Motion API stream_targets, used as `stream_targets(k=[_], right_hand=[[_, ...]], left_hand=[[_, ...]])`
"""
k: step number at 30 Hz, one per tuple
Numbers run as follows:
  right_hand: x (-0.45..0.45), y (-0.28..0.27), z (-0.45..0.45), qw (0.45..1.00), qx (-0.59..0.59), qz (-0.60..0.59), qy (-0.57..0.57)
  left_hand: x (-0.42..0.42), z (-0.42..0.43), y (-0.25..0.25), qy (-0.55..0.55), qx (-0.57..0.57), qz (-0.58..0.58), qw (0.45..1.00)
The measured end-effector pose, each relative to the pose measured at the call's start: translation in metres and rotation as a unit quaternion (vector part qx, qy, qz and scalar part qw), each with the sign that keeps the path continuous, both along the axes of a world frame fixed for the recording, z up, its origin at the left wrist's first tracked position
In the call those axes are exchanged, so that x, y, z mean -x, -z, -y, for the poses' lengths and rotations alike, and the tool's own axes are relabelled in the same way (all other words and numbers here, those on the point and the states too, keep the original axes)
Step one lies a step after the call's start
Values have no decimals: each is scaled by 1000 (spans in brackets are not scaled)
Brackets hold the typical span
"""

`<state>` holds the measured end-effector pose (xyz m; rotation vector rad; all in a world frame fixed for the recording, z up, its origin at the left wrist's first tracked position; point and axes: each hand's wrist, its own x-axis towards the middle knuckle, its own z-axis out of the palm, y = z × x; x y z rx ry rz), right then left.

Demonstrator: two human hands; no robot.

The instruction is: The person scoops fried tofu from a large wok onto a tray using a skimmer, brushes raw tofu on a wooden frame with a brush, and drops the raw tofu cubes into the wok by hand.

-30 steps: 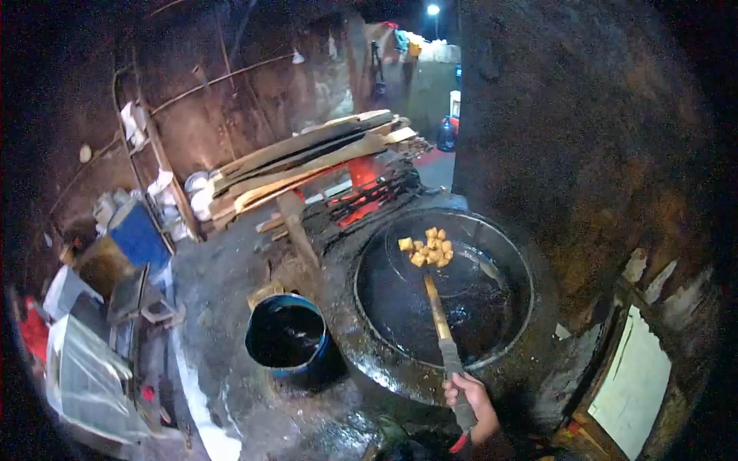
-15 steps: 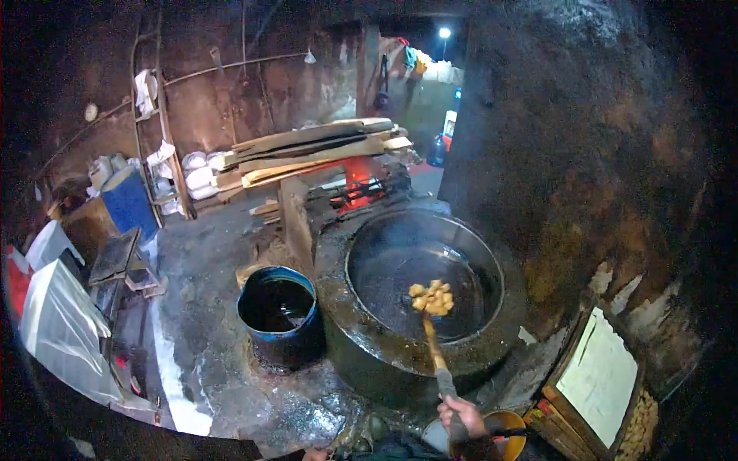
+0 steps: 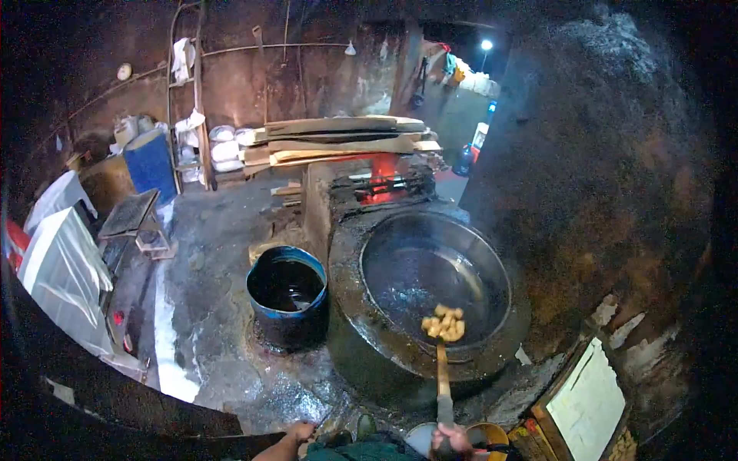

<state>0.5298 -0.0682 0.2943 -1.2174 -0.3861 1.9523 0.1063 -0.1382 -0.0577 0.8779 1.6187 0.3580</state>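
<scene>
My right hand point(image 3: 453, 439) is closed around the grey lower end of a long wooden-handled skimmer point(image 3: 443, 376). A small heap of golden-brown fried pieces point(image 3: 443, 323) sits at the skimmer's far end, over the near part of a big round pan point(image 3: 484, 230). The pieces cover the skimmer's head, so its shape is hidden. Dark liquid lies in the pan, with a patch of bubbles left of the pieces. At the bottom edge, my left hand point(image 3: 301, 432) is low beside my body, away from the pan; its fingers are too small to make out.
A blue-rimmed drum point(image 3: 286, 307) of dark liquid stands left of the stove point(image 3: 350, 307). Fire point(image 3: 382, 180) glows behind the pan under stacked planks point(image 3: 338, 146). By my right hand are a yellow bucket point(image 3: 492, 436) and a framed white board point(image 3: 588, 403). A wall rises right.
The skimmer with its fried pieces has come nearer to the pan's front rim, and my right hand is lower. More of my left forearm shows. The view has turned left.
</scene>
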Motion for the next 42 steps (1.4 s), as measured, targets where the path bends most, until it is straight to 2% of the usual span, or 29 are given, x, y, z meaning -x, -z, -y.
stream_targets(k=[1, 3, 5, 6, 7, 8, 9, 10, 11, 12, 13, 14, 15, 16, 18, 20, 21, 22, 23, 24, 26, 28, 29, 30, 31, 33, 36, 39, 42], right_hand=[[-10, 8, -5, 997, 64, 1, -46], [-13, 2, -10, 997, 61, -41, -12], [0, -19, -25, 999, 25, 40, -9], [4, -29, -30, 999, -25, 36, -20], [10, -42, -35, 998, -29, 38, -30], [19, -59, -43, 997, -48, 42, -41], [23, -68, -52, 995, -67, 45, -54], [17, -53, -65, 995, -55, 14, -85], [20, -55, -73, 994, -55, 14, -96], [26, -59, -82, 990, -65, -14, -123], [32, -63, -90, 985, -73, -42, -150], [42, -62, -100, 983, -72, -44, -160], [55, -56, -112, 979, -88, 8, -186], [67, -50, -125, 970, -105, 59, -211], [92, -38, -156, 957, -123, 39, -259], [123, -22, -185, 941, -142, 15, -306], [142, -13, -195, 936, -138, 5, -325], [162, -5, -205, 929, -135, -5, -345], [182, 2, -212, 926, -136, -11, -352], [201, 11, -215, 922, -131, -15, -365], [238, 35, -220, 915, -124, -23, -383], [264, 68, -218, 907, -103, -24, -407], [272, 78, -208, 908, -99, -26, -407], [278, 87, -200, 908, -69, 2, -413], [285, 93, -193, 907, -41, 31, -418], [284, 105, -177, 903, -46, 52, -424], [256, 91, -143, 932, 23, -76, -353], [213, 62, -112, 943, 40, -91, -319], [149, 73, -89, 947, 33, 70, -312]], left_hand=[[-15, -6, -2, -125, 68, 56, 988], [-25, 3, -37, -95, 94, 26, 991], [-23, 3, -43, 69, -38, -163, 983], [-28, -3, -1, 30, -45, -183, 982], [-25, 3, -6, 20, -46, -181, 982], [-22, 11, -1, 193, -105, -247, 944], [-24, 15, 4, 357, -159, -304, 869], [-18, 34, -4, 251, -178, -249, 918], [-13, 33, -22, 241, -175, -250, 921], [-10, 32, -28, 186, -108, -191, 958], [-8, 38, -18, 80, -30, -100, 991], [-8, 45, -9, -78, 50, 18, 996], [-9, 48, -5, -188, 100, 94, 972], [-10, 51, -6, -236, 122, 128, 956], [-11, 59, -14, -142, 84, 62, 984], [-15, 58, -34, 68, 6, -71, 995], [-21, 62, -33, 61, 10, -75, 995], [-28, 66, -28, -163, -86, 115, 976], [-33, 70, -20, -371, -181, 292, 863], [-19, 67, -10, -409, -27, 440, 799], [-36, 83, -39, -443, -45, 267, 855], [-55, 81, -176, -421, -78, 100, 898], [-51, 98, -137, -421, -75, 98, 899], [-46, 111, -93, -462, -56, 149, 872], [-41, 111, -90, -500, -40, 200, 842], [-37, 125, -87, -491, -31, 223, 841], [-34, 131, -85, -476, -22, 204, 855], [-31, 127, -81, -433, -18, 191, 881], [-29, 98, -79, -355, -8, 183, 917]])
